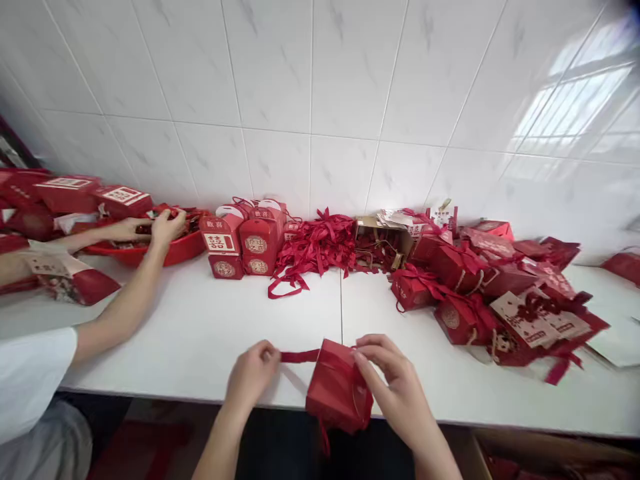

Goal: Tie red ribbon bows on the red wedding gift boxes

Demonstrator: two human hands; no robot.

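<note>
A small red gift box (336,390) sits at the near edge of the white table (210,333), partly over the rim. My right hand (393,387) is closed on the box's top right side, fingers pinched at its upper edge. My left hand (251,373) is closed on the end of a red ribbon (299,356) that runs from the box to the left.
A loose heap of red ribbons (315,247) lies at the back centre. Upright red boxes (243,243) stand left of it; tied boxes (465,283) pile up on the right. At the left a person's hands (165,227) reach into a red tray (170,250).
</note>
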